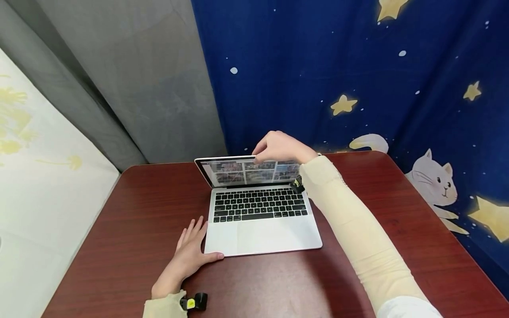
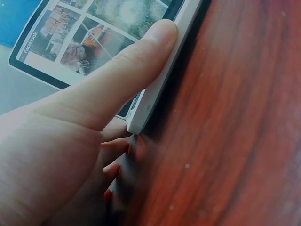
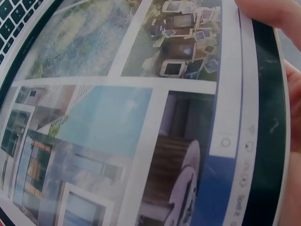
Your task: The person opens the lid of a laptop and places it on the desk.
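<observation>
A silver laptop (image 1: 274, 236) stands on the table with its lid raised, its lit screen (image 1: 228, 170) showing a grid of pictures. At the middle of the lid's top edge, my right hand (image 1: 280, 147) grips the rim. In the right wrist view the thumb (image 3: 275, 13) lies on the screen side, while other fingers are partly visible behind the lid. My left hand (image 1: 188, 254) rests at the base's front left corner. Its thumb (image 2: 141, 59) lies across that corner in the left wrist view, and its fingers stretch along the left side.
The laptop is on a reddish-brown wooden table (image 1: 151, 212). Behind it hang a grey curtain (image 1: 159, 88) and a blue curtain (image 1: 286, 79) with stars and a cat. A white patterned sheet (image 1: 47, 185) borders the table's left side.
</observation>
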`<state>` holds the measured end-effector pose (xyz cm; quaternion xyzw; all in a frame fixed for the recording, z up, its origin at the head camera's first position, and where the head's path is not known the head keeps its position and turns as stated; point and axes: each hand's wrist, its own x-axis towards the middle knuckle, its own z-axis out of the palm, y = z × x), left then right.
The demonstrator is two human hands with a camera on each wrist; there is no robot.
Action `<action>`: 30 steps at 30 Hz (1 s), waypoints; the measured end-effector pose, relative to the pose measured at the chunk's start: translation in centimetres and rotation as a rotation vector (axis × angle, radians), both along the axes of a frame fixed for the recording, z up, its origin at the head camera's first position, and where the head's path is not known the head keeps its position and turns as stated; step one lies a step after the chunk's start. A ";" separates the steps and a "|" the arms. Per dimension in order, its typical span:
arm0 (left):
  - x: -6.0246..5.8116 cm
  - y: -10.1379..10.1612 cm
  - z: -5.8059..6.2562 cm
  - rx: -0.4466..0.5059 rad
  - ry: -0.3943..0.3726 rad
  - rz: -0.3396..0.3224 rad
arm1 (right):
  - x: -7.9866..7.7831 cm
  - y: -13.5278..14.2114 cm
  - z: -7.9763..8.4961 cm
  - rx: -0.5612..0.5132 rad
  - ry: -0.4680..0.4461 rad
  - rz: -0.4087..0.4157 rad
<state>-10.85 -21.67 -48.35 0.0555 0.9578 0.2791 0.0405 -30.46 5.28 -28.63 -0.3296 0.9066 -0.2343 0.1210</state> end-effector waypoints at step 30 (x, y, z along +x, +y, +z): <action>-0.3 0.0 -0.2 -0.013 -0.016 0.007 | -0.5 -0.4 -1.1 -0.041 0.382 -0.172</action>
